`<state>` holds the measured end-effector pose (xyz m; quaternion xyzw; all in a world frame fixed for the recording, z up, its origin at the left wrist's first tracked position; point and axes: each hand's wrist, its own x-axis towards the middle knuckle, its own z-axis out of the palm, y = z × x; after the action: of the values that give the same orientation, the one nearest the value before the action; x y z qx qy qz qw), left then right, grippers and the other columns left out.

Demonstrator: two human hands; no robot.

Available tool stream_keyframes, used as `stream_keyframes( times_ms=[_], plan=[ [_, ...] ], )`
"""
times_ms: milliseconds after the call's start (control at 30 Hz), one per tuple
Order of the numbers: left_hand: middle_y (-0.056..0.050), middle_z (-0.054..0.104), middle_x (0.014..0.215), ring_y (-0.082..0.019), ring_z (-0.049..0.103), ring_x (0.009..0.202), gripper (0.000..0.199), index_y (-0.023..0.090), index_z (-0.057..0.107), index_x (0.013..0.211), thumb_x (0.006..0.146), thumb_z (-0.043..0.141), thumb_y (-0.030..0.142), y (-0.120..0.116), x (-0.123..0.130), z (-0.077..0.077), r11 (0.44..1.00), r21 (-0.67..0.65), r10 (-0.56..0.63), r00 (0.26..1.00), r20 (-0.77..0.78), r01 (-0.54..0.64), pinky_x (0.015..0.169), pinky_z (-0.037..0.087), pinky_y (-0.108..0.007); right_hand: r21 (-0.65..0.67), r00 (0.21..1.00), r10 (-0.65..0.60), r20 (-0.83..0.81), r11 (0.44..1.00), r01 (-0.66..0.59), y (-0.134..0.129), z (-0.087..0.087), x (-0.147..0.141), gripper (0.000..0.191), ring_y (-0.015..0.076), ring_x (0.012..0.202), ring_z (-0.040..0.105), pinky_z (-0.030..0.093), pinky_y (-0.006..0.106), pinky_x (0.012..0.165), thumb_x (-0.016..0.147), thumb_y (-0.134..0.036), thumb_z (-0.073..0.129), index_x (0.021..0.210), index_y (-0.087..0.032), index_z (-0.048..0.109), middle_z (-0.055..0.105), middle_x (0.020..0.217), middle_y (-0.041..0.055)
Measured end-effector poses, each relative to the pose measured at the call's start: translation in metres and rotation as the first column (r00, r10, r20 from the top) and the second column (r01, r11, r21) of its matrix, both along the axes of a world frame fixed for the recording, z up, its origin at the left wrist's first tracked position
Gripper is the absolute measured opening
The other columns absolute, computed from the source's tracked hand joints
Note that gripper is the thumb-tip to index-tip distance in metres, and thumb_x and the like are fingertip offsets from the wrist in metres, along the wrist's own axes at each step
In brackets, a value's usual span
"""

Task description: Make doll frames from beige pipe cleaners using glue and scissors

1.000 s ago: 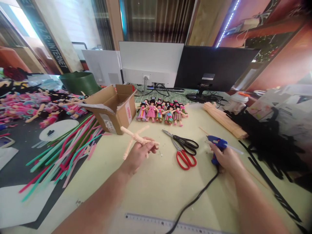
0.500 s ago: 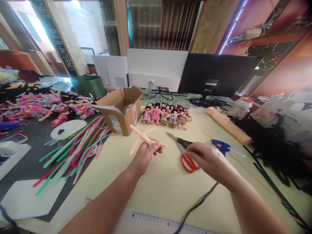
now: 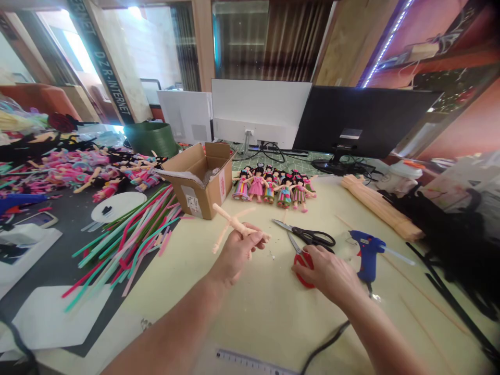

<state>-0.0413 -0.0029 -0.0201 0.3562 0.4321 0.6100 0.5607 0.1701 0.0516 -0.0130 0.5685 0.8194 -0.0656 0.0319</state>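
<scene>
My left hand (image 3: 237,254) is closed around a peach doll body of twisted pipe cleaner (image 3: 233,221), its limbs sticking out to the upper left and its other end past my fingertips. On the table my right hand (image 3: 327,272) grips the red handles of a pair of scissors (image 3: 302,259); the blades point up and away. Just beyond lies a pair of black-handled scissors (image 3: 313,236), untouched. To the right of my right hand a blue glue gun (image 3: 367,253) rests on its side.
Finished dolls (image 3: 287,194) stand in a group near an open cardboard box (image 3: 213,179). Coloured pipe cleaners (image 3: 125,234) lie at left, a peach bundle (image 3: 380,207) and black strands (image 3: 457,234) at right. A ruler (image 3: 253,363) and a cable (image 3: 324,345) are in front.
My right hand has come down from beside the black scissors' handles onto the red ones. The left hand still holds the doll body. The whole view has shifted slightly.
</scene>
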Motion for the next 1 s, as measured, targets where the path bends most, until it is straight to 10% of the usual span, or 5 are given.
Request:
stream_keyframes(
  times_ms=[633,1000],
  plan=[
    [-0.006,0.068,0.085,-0.012,0.057,0.073,0.017,0.016,0.060,0.080,0.078,0.065,0.032,0.004,-0.003,-0.006,0.999,0.023,0.027,1.000,0.010,-0.027,0.072,0.043,-0.027,0.128,0.981,0.159,-0.107,0.981,-0.145,0.000,-0.011,-0.001,0.013,0.0202,0.075,0.050,0.033,0.031,0.067,0.075,-0.025,0.052,0.063,-0.020,0.052,0.059,0.074,0.0043],
    [-0.005,0.068,0.081,-0.012,0.058,0.072,0.018,0.015,0.060,0.081,0.075,0.068,0.030,0.003,-0.002,-0.003,0.999,-0.046,0.009,0.993,0.115,-0.004,0.071,0.043,-0.027,-0.032,0.856,0.101,-0.507,0.990,-0.135,-0.002,-0.003,-0.006,0.012,0.0160,0.063,0.051,0.039,0.027,0.060,0.085,-0.029,0.044,0.090,-0.023,0.052,0.056,0.068,-0.0016]
  ],
)
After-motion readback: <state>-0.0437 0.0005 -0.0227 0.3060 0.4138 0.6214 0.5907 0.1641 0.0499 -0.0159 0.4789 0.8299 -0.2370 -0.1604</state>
